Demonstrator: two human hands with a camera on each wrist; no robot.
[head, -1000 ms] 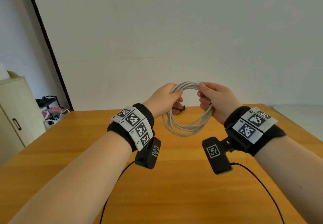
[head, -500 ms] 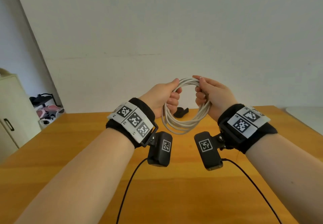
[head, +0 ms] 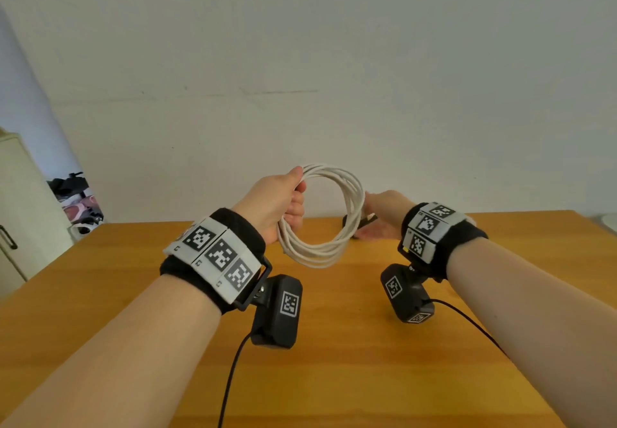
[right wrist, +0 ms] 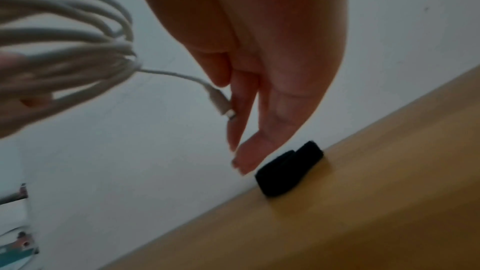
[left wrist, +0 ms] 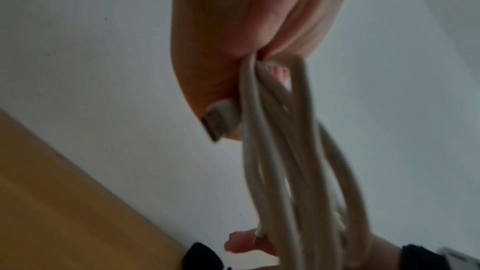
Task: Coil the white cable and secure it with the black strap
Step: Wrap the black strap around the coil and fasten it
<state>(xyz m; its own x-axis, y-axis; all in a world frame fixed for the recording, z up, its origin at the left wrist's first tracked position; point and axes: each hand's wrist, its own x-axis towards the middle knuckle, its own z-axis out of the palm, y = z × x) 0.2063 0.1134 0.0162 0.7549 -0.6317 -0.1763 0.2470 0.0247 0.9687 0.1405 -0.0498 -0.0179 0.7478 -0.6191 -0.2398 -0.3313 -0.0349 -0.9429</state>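
Note:
The white cable hangs as a round coil of several loops above the wooden table. My left hand grips the coil at its upper left, fingers curled round the strands; a USB plug sticks out under the palm. My right hand is off the coil, fingers straight and reaching down toward the black strap, which lies rolled at the table's far edge by the wall. Its fingertips are just short of the strap. The cable's small end plug dangles beside those fingers.
A white wall runs right behind the table's far edge. A cream cabinet and a shoe rack stand off to the left. Black camera leads trail from both wrists over the near tabletop.
My right hand has let go of the coil and moved right and down toward the strap, opening its fingers. The left hand now holds the coil alone.

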